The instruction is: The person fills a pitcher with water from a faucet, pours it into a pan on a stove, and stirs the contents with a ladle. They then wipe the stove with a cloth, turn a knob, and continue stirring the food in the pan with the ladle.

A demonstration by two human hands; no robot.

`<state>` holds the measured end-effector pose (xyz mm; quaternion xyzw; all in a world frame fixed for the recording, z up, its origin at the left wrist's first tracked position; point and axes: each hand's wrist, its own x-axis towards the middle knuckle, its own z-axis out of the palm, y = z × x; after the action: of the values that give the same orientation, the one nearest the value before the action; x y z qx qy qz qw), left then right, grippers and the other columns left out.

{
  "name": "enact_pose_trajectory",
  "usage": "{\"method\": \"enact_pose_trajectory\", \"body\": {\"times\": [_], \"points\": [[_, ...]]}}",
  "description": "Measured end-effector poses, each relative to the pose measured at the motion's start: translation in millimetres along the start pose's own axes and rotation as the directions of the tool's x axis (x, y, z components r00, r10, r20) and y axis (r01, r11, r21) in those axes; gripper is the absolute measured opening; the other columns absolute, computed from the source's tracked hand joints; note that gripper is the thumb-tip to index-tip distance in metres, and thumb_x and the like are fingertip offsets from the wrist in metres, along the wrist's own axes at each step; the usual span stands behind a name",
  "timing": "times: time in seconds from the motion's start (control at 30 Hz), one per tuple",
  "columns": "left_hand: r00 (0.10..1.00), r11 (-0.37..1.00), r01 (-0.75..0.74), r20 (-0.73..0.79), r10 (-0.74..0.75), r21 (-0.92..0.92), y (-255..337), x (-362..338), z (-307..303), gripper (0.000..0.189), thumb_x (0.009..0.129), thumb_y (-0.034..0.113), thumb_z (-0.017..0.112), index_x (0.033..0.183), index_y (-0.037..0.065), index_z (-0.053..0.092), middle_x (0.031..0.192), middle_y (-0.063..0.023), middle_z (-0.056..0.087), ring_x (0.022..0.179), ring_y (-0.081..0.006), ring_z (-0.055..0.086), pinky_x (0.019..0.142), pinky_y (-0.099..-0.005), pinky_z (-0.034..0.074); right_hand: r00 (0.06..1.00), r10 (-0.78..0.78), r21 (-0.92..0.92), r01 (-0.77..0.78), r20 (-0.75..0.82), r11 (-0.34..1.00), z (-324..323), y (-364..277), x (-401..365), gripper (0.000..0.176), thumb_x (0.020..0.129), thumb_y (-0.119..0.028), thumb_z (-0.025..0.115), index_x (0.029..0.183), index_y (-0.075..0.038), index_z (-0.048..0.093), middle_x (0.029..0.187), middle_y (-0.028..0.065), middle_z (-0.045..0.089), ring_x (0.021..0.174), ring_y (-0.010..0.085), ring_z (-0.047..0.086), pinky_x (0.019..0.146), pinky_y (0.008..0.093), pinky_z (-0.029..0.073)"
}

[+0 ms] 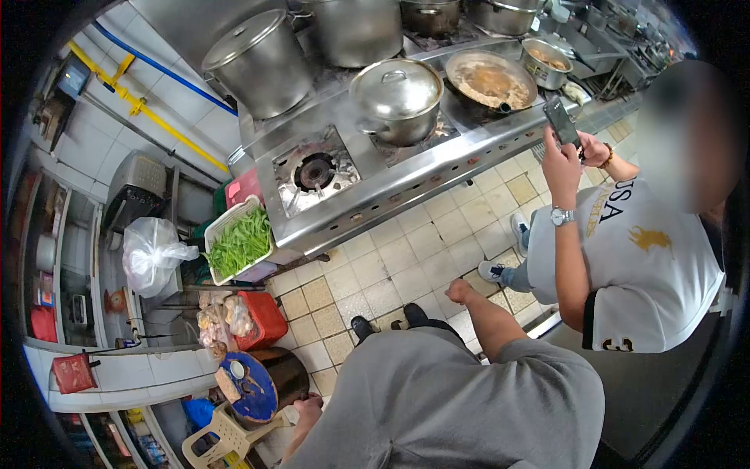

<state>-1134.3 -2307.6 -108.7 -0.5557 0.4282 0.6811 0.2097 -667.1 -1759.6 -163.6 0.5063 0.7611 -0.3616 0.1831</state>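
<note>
My left hand (pixel 308 408) is low beside a large dark cylindrical container (pixel 290 374), with its fingers curled. Whether it grips the container's edge or some small thing is hidden. A blue round top (pixel 254 402) on the container carries a small round metal piece (pixel 237 369) and a pale block-like item (pixel 227 385). My right hand (pixel 461 291) hangs above the tiled floor in a loose fist, with nothing visible in it. Close to the container stands a beige plastic chair or stool (pixel 225 432).
A co-worker (pixel 625 258) stands at the right holding a phone (pixel 562 123). Along the steel stove (pixel 367 211) are a lidded pot (pixel 397 98), a wide pan of brown liquid (pixel 492 80) and tall stockpots (pixel 262 66). Leafy greens (pixel 239 241) and a red crate (pixel 262 319) stand left.
</note>
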Motion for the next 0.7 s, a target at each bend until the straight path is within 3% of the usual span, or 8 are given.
{"method": "enact_pose_trajectory", "body": {"times": [0.07, 0.13, 0.17, 0.27, 0.47, 0.53, 0.57, 0.7], "points": [[0.98, 0.989, 0.09, 0.164, -0.109, 0.121, 9.8, -5.6, -12.6, 0.018, 0.08, 0.037, 0.058, 0.076, 0.02, 0.056, 0.071, 0.0029, 0.056, 0.056, -0.0166, 0.052, 0.05, -0.0296, 0.048, 0.999, 0.027, 0.027, -0.028, 0.029, 0.999, -1.4, -7.4, 1.9, 0.05, 0.091, -0.039, 0.048, 0.064, 0.0, 0.067, 0.062, 0.0148, 0.066, 0.054, 0.0258, 0.067, 0.064, 0.0381, 0.057], [0.996, 1.0, 0.003, -0.091, -0.005, -0.025, 1.2, 3.4, -3.1, 0.015, 0.08, 0.034, 0.057, 0.075, 0.02, 0.055, 0.07, 0.0038, 0.056, 0.056, -0.0164, 0.052, 0.05, -0.0294, 0.048, 0.997, 0.052, 0.092, -0.057, 0.054, 0.994, -3.1, -10.6, 2.5, 0.049, 0.091, -0.037, 0.049, 0.063, 0.0, 0.067, 0.061, 0.0142, 0.065, 0.053, 0.025, 0.066, 0.063, 0.0374, 0.057], [0.975, 0.995, -0.065, -0.215, 0.048, -0.076, -21.1, -58.4, 15.6, 0.014, 0.081, 0.033, 0.056, 0.075, 0.02, 0.055, 0.069, 0.0042, 0.056, 0.056, -0.0163, 0.051, 0.05, -0.0293, 0.048, 0.997, 0.051, 0.09, -0.056, 0.055, 0.994, -0.4, -9.3, 5.3, 0.049, 0.091, -0.037, 0.049, 0.063, 0.0, 0.067, 0.061, 0.0142, 0.065, 0.053, 0.025, 0.066, 0.063, 0.0374, 0.057], [0.995, 0.905, 0.084, 0.014, -0.099, 0.417, 22.3, -7.6, -10.8, 0.012, 0.081, 0.03, 0.055, 0.076, 0.02, 0.056, 0.068, 0.0052, 0.055, 0.057, -0.0163, 0.052, 0.05, -0.0293, 0.047, 0.999, 0.034, 0.08, -0.035, 0.005, 0.996, -0.9, -12.0, 1.0, 0.048, 0.09, -0.037, 0.05, 0.063, 0.0, 0.067, 0.061, 0.0141, 0.064, 0.053, 0.0244, 0.066, 0.062, 0.0368, 0.057], [0.996, 0.905, 0.043, 0.05, -0.071, 0.424, 25.3, -4.9, -15.5, 0.014, 0.082, 0.034, 0.054, 0.078, 0.02, 0.058, 0.071, 0.0045, 0.057, 0.058, -0.017, 0.054, 0.051, -0.0294, 0.048, 0.987, -0.156, -0.063, 0.154, -0.034, 0.986, 13.9, 0.2, 2.9, 0.048, 0.091, -0.038, 0.053, 0.063, -0.001, 0.067, 0.064, 0.0143, 0.065, 0.054, 0.0257, 0.065, 0.065, 0.0395, 0.056], [0.994, 0.995, -0.023, -0.106, 0.033, 0.099, 6.8, -0.9, -5.2, 0.016, 0.082, 0.035, 0.053, 0.08, 0.02, 0.058, 0.072, 0.0034, 0.057, 0.06, -0.0175, 0.055, 0.051, -0.0299, 0.049, 0.999, -0.045, -0.001, 0.045, -0.011, 0.999, 23.6, 6.4, 6.0, 0.05, 0.091, -0.04, 0.052, 0.065, -0.001, 0.068, 0.066, 0.0147, 0.066, 0.057, 0.0269, 0.066, 0.068, 0.0396, 0.056], [0.979, 0.994, -0.096, -0.183, 0.085, -0.055, -18.3, -50.0, 13.4, 0.017, 0.082, 0.036, 0.053, 0.081, 0.02, 0.058, 0.072, 0.0028, 0.057, 0.06, -0.0178, 0.056, 0.052, -0.0301, 0.049, 0.999, -0.045, -0.004, 0.045, -0.009, 0.999, 20.9, 3.7, 1.4, 0.05, 0.091, -0.04, 0.052, 0.065, -0.001, 0.068, 0.066, 0.0147, 0.066, 0.057, 0.0269, 0.066, 0.068, 0.0396, 0.056], [0.981, 0.99, -0.039, -0.195, 0.012, -0.138, -19.3, -40.6, 10.7, 0.019, 0.082, 0.038, 0.052, 0.085, 0.02, 0.058, 0.075, 0.0016, 0.058, 0.063, -0.0184, 0.057, 0.052, -0.03, 0.05, 0.995, 0.061, 0.059, -0.066, 0.079, 0.996, 4.2, -10.6, -12.7, 0.05, 0.091, -0.041, 0.053, 0.068, 0.0, 0.068, 0.067, 0.0153, 0.067, 0.061, 0.0277, 0.067, 0.068, 0.0393, 0.055]]}}
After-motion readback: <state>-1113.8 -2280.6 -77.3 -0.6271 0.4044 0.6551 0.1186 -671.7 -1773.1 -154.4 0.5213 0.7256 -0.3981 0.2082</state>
